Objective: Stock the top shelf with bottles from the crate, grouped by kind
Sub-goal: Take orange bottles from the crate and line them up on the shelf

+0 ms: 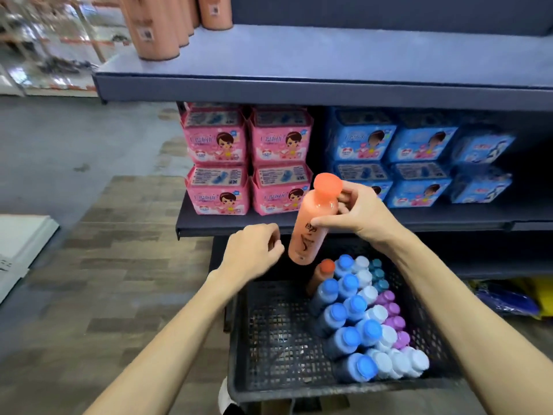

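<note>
The right hand (359,214) is clamped on the orange bottle (314,223), thumb across its front and fingers curled behind its neck, holding it tilted above the crate's far-left corner. The left hand (251,253) hovers just beside the bottle's base, over the crate's left rim, fingers loosely curled and gripping nothing that shows. Below, the crate (278,330) shows bare mesh in its left half. Its right half is packed with blue-capped bottles (350,307), pale-capped bottles (387,336) and purple-capped bottles (396,323), plus one more orange-capped bottle (324,269) at the far edge. Well above the crate and to its left, the top shelf (329,55) carries a row of shelved bottles (155,31) in the same orange. The step in hand looks like lifting this bottle to join that row. To do it well, steady the base with the free hand, carry it upright, and set it down close beside the row's last bottle. That leaves the shelf directly above the crate for other kinds.
</note>
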Motion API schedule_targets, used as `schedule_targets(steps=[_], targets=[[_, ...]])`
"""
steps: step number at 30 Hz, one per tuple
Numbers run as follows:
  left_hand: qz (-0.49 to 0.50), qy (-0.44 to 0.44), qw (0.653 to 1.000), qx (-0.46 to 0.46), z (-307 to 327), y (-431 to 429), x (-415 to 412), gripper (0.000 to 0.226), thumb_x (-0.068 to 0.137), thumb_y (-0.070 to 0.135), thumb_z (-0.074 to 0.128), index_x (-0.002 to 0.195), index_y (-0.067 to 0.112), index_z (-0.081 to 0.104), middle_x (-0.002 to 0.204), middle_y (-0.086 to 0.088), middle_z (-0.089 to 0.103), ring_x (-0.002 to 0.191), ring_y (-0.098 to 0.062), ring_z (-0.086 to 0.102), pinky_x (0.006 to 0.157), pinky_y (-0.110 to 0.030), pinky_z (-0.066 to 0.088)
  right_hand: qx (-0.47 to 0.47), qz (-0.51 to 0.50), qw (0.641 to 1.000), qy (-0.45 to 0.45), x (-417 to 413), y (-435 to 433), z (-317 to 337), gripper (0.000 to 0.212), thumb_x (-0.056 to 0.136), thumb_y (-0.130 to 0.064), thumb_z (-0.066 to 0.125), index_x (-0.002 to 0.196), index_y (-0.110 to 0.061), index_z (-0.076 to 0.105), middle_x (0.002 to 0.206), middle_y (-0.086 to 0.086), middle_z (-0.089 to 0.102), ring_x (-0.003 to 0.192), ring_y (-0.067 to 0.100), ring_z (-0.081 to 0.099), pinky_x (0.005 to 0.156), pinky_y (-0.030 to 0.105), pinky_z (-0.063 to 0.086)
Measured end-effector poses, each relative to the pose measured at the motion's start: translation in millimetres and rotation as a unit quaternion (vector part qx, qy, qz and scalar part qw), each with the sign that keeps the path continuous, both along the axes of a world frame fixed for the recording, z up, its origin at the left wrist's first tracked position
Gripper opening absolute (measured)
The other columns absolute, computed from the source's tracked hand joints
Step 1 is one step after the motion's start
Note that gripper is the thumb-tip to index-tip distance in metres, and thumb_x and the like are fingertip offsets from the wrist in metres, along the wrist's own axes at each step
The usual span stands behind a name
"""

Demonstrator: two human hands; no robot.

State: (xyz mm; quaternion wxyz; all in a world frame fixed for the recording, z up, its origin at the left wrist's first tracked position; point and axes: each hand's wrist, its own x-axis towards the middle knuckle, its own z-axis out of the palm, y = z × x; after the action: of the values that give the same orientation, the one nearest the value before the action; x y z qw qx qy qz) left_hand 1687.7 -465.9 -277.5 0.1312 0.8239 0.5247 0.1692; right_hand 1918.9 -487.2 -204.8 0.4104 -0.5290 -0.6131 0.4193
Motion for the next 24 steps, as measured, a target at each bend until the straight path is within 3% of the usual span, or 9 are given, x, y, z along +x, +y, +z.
schedule_targets(steps=[4, 9, 11, 14, 21, 24], targets=[[-0.024, -0.070, 0.997, 0.011, 55, 3, -4, 0.012, 0.082, 0.038, 0.054, 0.086, 0.027, 0.058, 0.082, 0.011, 0.065, 0.080, -0.017, 0.059, 0.068, -0.033, 0.048, 0.075, 0.028, 0.996, -0.033, -9, 8, 49, 0.045, 0.076, -0.012, 0.086, 0.117, -0.013, 0.066, 0.083, -0.022, 0.069, 0.069, -0.009, 0.056, 0.068, 0.006, 0.040], [-0.052, -0.093, 0.991, 0.077, 127, 4, -9, 0.022, 0.078, 0.046, 0.048, 0.086, 0.029, 0.059, 0.075, 0.015, 0.060, 0.073, -0.008, 0.056, 0.065, -0.032, 0.048, 0.166, 0.034, 0.984, -0.059, -20, 15, 99, 0.042, 0.087, -0.019, 0.076, 0.125, -0.020, 0.060, 0.113, -0.013, 0.071, 0.103, 0.002, 0.065, 0.089, 0.018, 0.049], [-0.052, -0.067, 0.989, 0.120, 149, 8, -14, 0.019, 0.081, 0.044, 0.051, 0.087, 0.028, 0.059, 0.076, 0.014, 0.059, 0.074, -0.010, 0.055, 0.065, -0.031, 0.046, 0.210, 0.019, 0.972, -0.102, -28, 18, 120, 0.037, 0.090, -0.030, 0.071, 0.124, -0.023, 0.058, 0.107, -0.018, 0.069, 0.097, 0.003, 0.064, 0.088, 0.023, 0.051], [-0.045, -0.027, 0.983, 0.176, 179, 15, -22, 0.015, 0.084, 0.042, 0.053, 0.088, 0.028, 0.059, 0.077, 0.013, 0.057, 0.076, -0.012, 0.055, 0.062, -0.030, 0.042, 0.279, -0.012, 0.945, -0.172, -36, 26, 156, 0.036, 0.093, -0.044, 0.060, 0.124, -0.027, 0.053, 0.091, -0.026, 0.062, 0.080, 0.000, 0.058, 0.076, 0.018, 0.046], [-0.040, -0.011, 0.963, 0.267, 251, 37, -36, 0.013, 0.085, 0.038, 0.055, 0.085, 0.025, 0.056, 0.076, 0.009, 0.061, 0.072, -0.015, 0.054, 0.059, -0.031, 0.041, 0.357, -0.052, 0.906, -0.221, -42, 54, 247, 0.037, 0.100, -0.042, 0.052, 0.127, -0.018, 0.044, 0.084, -0.017, 0.060, 0.070, -0.004, 0.056, 0.064, 0.012, 0.042], [-0.031, -0.001, 0.953, 0.300, 276, 47, -40, 0.016, 0.086, 0.040, 0.053, 0.093, 0.027, 0.058, 0.078, 0.011, 0.062, 0.072, -0.013, 0.053, 0.059, -0.030, 0.040, 0.361, -0.054, 0.900, -0.240, -46, 70, 279, 0.040, 0.101, -0.048, 0.048, 0.126, -0.017, 0.042, 0.083, -0.016, 0.058, 0.072, 0.000, 0.059, 0.066, 0.021, 0.047]])
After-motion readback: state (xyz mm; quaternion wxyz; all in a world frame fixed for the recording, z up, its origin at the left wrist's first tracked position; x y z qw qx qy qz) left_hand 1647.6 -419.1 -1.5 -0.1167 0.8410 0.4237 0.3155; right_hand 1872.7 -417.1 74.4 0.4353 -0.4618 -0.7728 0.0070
